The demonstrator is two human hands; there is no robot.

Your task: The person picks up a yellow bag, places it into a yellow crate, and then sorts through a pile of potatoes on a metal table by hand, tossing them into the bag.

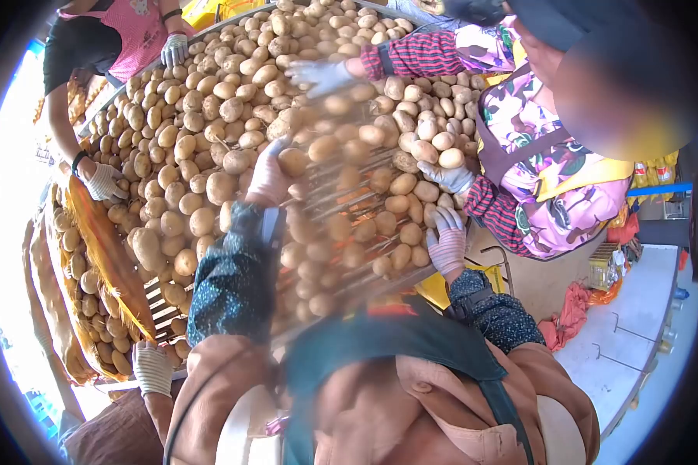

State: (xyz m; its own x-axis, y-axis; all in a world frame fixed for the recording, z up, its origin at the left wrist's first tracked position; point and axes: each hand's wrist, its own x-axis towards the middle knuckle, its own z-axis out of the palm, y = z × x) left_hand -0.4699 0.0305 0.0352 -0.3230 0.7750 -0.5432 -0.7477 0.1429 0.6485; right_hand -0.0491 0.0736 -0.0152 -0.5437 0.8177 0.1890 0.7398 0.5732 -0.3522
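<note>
i'm holding my left grip (267, 178) beside potatoes (184, 262) heaped on the slatted counter (402, 284); i cannot tell whether it's pinching one. my right grip (447, 240) is resting at the near-right edge, fingers loosely spread. i'm favouring light, flat strokes there, leaving clearance for the co-worker's hand (448, 178) just beyond.

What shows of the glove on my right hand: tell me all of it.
The glove looks like knit fabric, whitish with pinkish stripes across the back of the right hand and paler fingers. It is worn back up, fingers extended forward, its wrist end meeting a speckled dark-blue sleeve. It lies at the near right edge of the potatoes; whether it touches any is unclear, and its palm is hidden.
</note>
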